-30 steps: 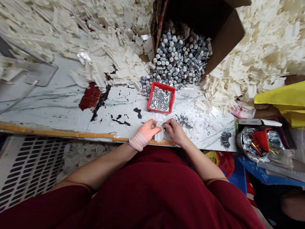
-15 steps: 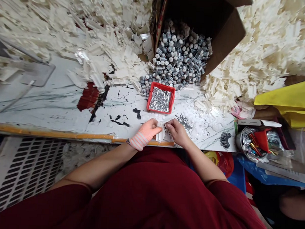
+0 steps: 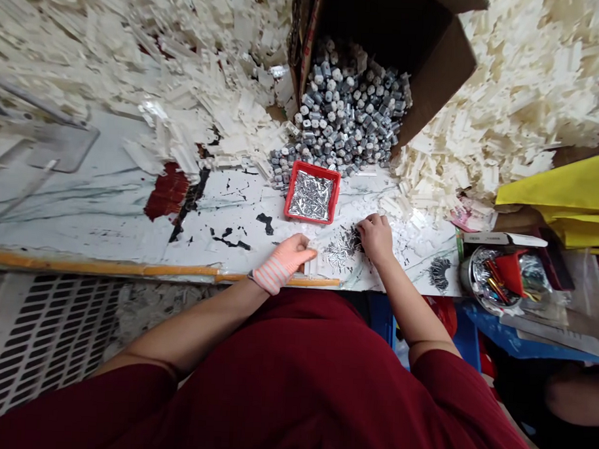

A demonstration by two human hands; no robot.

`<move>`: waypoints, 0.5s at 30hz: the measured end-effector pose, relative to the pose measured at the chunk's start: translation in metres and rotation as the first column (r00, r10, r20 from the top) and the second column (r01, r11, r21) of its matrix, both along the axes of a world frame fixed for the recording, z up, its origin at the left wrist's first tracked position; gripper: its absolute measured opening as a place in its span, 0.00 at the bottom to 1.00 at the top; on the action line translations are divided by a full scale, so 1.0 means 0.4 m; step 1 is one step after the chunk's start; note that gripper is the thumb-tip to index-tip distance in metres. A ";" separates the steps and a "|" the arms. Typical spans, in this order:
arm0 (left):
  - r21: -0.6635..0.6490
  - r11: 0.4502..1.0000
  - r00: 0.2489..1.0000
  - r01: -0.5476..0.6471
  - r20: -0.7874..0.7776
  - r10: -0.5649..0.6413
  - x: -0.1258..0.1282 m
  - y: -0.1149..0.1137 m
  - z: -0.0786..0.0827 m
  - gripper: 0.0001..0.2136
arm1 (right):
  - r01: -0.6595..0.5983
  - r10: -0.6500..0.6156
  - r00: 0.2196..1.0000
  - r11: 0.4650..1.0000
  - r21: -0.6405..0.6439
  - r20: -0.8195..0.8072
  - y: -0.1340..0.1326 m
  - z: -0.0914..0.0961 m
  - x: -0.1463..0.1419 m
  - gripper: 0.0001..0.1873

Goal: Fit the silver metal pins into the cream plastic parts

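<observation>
My left hand (image 3: 287, 258), in an orange and grey striped glove, grips a white plastic part (image 3: 312, 264) at the table's front edge, thumb and fingers closed on it. To its right lies a loose pile of small silver metal pins (image 3: 342, 249). My bare right hand (image 3: 376, 237) reaches to the far right side of that pile, fingertips pinched together among small dark pieces; what is between them is too small to make out. Behind the hands stands a red square tray (image 3: 287, 209) filled with similar silver pins.
A cardboard box (image 3: 435, 78) lies on its side, spilling grey-and-white cylindrical parts (image 3: 342, 118). Heaps of white plastic pieces (image 3: 197, 64) flank it. At right, a metal bowl (image 3: 467, 273) holds assorted items beside a small cluster of dark pins (image 3: 440, 274). Yellow material (image 3: 556, 197) sits beyond.
My right hand has left the white plastic part and moved right and away from me to the pin pile. The left hand keeps its hold in nearly the same place.
</observation>
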State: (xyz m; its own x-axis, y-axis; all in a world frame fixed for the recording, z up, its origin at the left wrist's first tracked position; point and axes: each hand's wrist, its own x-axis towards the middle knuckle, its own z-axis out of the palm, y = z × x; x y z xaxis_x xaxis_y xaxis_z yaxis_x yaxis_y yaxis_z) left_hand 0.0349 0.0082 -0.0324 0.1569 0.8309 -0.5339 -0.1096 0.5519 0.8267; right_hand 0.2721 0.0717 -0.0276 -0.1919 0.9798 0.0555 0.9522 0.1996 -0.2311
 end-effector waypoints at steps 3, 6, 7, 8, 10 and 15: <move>0.014 1.000 1.000 0.007 -0.012 -0.007 0.004 0.000 0.003 0.11 | 0.008 -0.008 1.000 1.000 -0.010 -0.002 0.006 -0.003 -0.006 0.10; 0.043 0.999 0.999 0.015 -0.042 -0.014 0.008 0.000 0.013 0.11 | 0.002 -0.040 0.949 0.993 -0.120 -0.314 -0.025 0.017 -0.065 0.08; 0.057 0.998 0.998 0.019 -0.058 -0.016 0.009 0.000 0.016 0.11 | -0.048 -0.036 0.905 0.981 -0.186 -0.423 -0.040 0.027 -0.089 0.08; 0.071 0.997 0.997 0.025 -0.076 -0.019 0.009 0.000 0.019 0.11 | -0.110 -0.028 0.863 0.964 -0.242 -0.504 -0.055 0.037 -0.112 0.08; 0.095 0.994 0.993 0.044 -0.112 -0.034 0.009 -0.001 0.025 0.10 | -0.203 -0.004 0.820 0.933 -0.297 -0.573 -0.082 0.054 -0.151 0.07; 0.003 1.000 0.999 0.017 0.046 -0.017 0.009 -0.001 0.037 0.12 | -0.146 -0.009 0.884 0.944 -0.295 -0.468 -0.110 0.074 -0.189 0.06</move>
